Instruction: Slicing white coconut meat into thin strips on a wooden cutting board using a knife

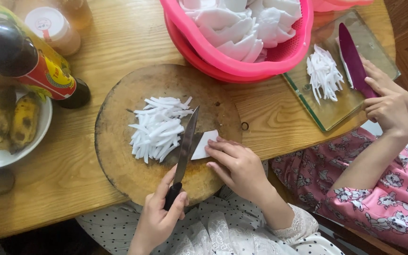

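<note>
left hand grips black-handled knife, blade on round cutting board beside pile of white strips. right hand open, fingertips pinning a white piece. pink basket just behind the board; co-worker's hand holds purple knife on glass board. bottle, bananas at left on desk.

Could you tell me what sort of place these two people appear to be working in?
Probably a home kitchen or dining table: a round wooden chopping board with white strips, a pink plastic colander of white pieces, a dark sauce bottle, and a white plate of bananas on a wooden table.
</note>
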